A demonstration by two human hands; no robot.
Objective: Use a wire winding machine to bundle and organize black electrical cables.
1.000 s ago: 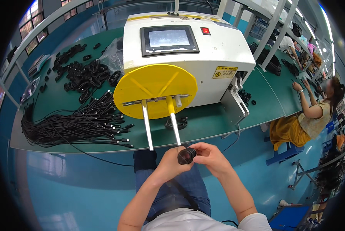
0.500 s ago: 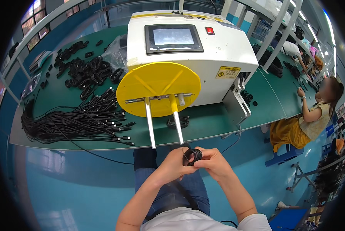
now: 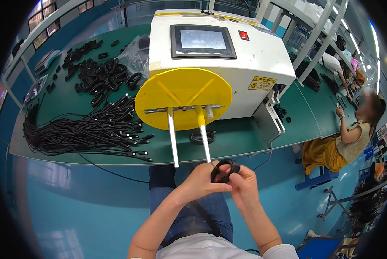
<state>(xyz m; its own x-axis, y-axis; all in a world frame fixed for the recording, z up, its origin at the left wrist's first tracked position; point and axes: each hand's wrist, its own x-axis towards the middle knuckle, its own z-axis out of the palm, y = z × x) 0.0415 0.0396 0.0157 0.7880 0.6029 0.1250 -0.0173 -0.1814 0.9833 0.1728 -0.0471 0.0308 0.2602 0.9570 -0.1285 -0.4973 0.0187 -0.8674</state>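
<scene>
A small black cable coil is held between my two hands, just off the table's front edge. My left hand grips its left side, thumb pointing right below the loop. Around the right side of the coil, the fingers of my right hand are bent, with the fingertips on the cable. Directly beyond them stands a white winding machine with a yellow disc and two rods that jut toward me. Another black coil lies on the table behind the rods.
The green table carries a spread bundle of black cables at left and a heap of wound coils behind it. A metal bracket projects at the machine's right. A seated co-worker is at the far right.
The coil has turned so its opening faces me more, and it has shifted slightly right. My right hand has moved round its right side. The whole view has shifted a little.
</scene>
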